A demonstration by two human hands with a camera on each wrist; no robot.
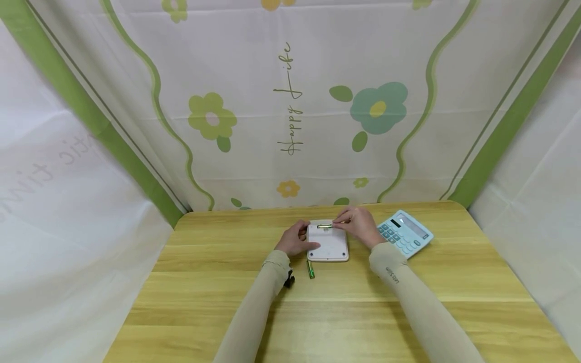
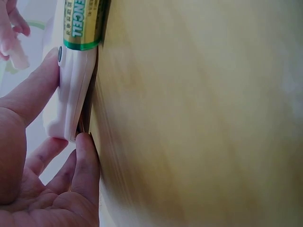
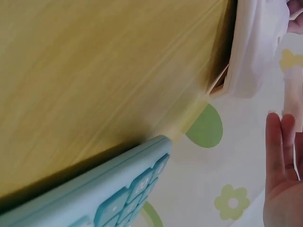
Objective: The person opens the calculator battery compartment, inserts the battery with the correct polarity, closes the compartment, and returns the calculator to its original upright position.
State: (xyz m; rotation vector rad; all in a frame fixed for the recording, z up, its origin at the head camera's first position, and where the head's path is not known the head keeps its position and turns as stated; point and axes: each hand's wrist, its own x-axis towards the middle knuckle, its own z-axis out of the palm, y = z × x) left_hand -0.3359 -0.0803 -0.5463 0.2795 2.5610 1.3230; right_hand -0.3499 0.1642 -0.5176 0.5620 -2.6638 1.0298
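While gripping pink calculator (image 1: 329,248) at L edge w/ L hand (image 1: 295,240), thumb (image 1: 314,246) on its back, also got R hand (image 1: 360,227) up at far end, right by green battery (image 1: 324,227). Can't tell tbh if pinching it or just touching. Got pink calculator lying face down on wood table (image 1: 204,302); see 2nd battery (image 1: 310,269) just off near-L corner, blue calculator (image 1: 410,232) over R, partly behind R sleeve (image 1: 388,258).
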